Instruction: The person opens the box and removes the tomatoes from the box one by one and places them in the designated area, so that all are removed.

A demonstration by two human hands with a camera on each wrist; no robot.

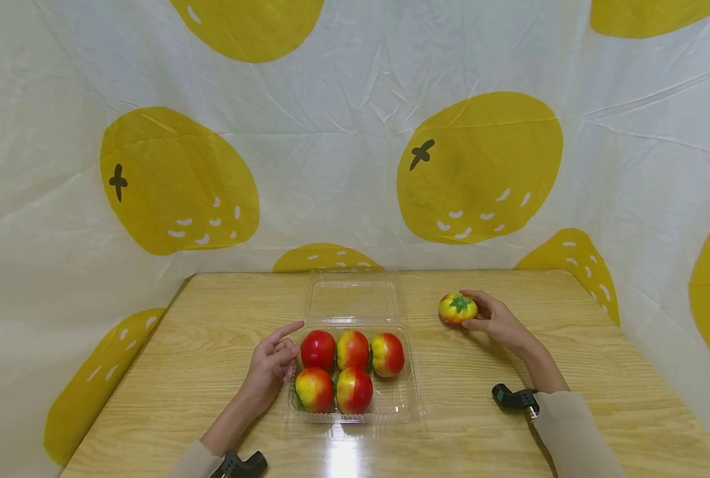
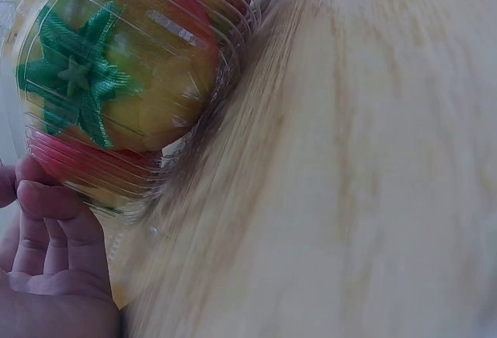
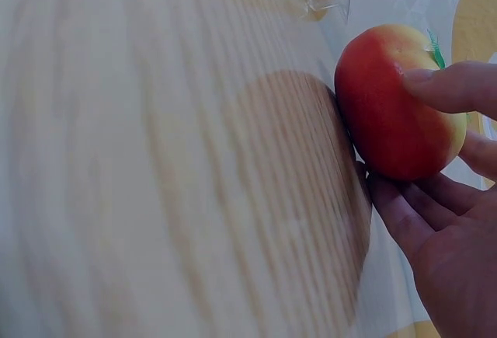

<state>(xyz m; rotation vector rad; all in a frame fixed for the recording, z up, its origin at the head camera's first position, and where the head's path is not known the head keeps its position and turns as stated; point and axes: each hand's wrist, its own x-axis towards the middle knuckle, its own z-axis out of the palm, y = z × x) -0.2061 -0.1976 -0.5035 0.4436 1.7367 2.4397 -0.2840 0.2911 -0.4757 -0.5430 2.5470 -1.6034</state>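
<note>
Right hand (image 1: pixel 501 325): thumb and fingers clamped round one red-and-yellow fruit (image 1: pixel 458 309), right of the tray, toward the table's back edge. Can't tell if it's off the wood. Left hand (image 1: pixel 268 365): index out straight, other fingers bent in at the tray's left wall; can't tell if I'm pinching the rim or just touching.

Risks, my read: skin looks smooth and I'm holding it by the sides, so a loose thumb could let it slip and roll. Clipping the tray's right wall could skid the thing, since the plastic looks thin; so could a shove from the left.

Clear tray (image 1: pixel 391 399) holds five fruits (image 1: pixel 353 350): three along the back, two in front, gap at the front right corner. Right rim stands between mine and that gap; back right fruit (image 1: pixel 387 354) could roll into it if bumped. Lid (image 1: pixel 355 302) lies back toward the table's (image 1: pixel 229 305) back edge. Printed cloth (image 1: pixel 325 166) behind.
</note>
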